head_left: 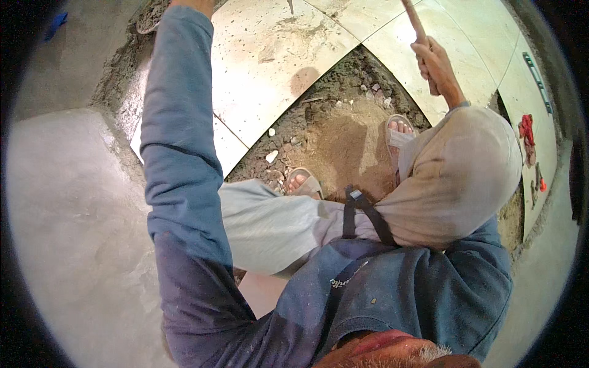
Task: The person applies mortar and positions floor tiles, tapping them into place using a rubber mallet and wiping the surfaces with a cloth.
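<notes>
Two arms reach forward from a person with knees bent over a bed of sandy mortar (343,141). Right hand (433,66): fingers closed around a wooden handle (415,23), which slants up from the fist above the cream tiles (257,43), beside the raised right knee; its far end is out of my sight. Left arm, blue-grey sleeve (184,104), stretches past the tile edge; only the wrist (193,3) shows, so I cannot tell how the left hand's fingers stand. Both sandalled feet (300,182) rest on the mortar, white chips (272,157) scattered near the left one. Along the far right (partly bunched together): a level (537,83), a red cloth (526,129) and an orange-tipped tool (542,184) lie on tile.
</notes>
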A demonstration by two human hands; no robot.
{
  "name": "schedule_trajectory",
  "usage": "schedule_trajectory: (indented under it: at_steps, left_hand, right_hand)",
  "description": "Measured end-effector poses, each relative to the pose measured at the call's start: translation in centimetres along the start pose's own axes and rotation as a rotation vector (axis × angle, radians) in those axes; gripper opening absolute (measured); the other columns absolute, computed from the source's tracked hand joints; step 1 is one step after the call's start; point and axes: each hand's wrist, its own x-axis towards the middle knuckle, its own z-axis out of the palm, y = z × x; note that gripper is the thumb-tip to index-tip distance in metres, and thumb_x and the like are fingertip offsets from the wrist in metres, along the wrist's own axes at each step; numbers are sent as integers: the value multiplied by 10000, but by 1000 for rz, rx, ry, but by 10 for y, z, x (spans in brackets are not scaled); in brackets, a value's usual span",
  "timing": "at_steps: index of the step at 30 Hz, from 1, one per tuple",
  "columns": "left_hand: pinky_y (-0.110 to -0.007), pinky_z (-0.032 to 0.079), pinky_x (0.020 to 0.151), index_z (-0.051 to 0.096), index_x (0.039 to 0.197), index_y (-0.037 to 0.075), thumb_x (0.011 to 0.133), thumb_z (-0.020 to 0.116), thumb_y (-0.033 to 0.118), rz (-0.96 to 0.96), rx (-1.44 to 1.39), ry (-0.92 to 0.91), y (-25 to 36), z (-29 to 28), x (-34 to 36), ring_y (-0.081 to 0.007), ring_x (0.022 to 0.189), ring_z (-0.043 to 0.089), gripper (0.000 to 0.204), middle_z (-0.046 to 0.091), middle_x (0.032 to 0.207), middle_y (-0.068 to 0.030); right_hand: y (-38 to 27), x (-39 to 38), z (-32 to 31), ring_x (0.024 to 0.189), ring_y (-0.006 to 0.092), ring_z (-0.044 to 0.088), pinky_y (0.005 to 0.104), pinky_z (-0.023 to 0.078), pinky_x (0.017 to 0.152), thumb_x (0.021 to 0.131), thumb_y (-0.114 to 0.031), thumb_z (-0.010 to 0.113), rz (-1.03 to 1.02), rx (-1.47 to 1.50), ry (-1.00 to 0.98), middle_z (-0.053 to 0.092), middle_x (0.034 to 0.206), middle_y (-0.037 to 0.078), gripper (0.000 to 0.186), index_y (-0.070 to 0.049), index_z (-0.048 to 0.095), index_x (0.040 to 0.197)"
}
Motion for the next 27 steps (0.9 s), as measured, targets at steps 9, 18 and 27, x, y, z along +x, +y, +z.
schedule_trajectory:
  at_steps: [9, 18, 27]
  left_hand:
    - [-301, 496, 505, 594, 775, 113, 879, 665, -1, 326, -27, 158, -178, 41, 46, -141, 564, 579, 170, 608, 695, -29]
    - [-288, 490, 549, 578, 712, 107, 885, 675, 25, 256, 76, 231, -238, 84, 38, -121, 570, 585, 214, 610, 676, -26]
    - [-271, 483, 540, 622, 708, 87, 904, 691, 41, 315, 227, 166, -230, 100, 13, -110, 564, 594, 213, 642, 681, -25]
  right_hand:
    - [85, 25, -15, 479, 33, 392, 224, 334, 395, 977, -275, 638, 176, 181, -129, 445, 673, -64, 227, -75, 552, 1043]
    - [112, 46, -45, 462, 21, 377, 213, 295, 387, 986, -266, 639, 258, 320, -84, 452, 671, -62, 235, -63, 549, 1064]
    - [137, 47, -59, 467, 18, 370, 215, 288, 400, 969, -258, 650, 363, 397, -52, 454, 667, -64, 246, -60, 555, 1081]
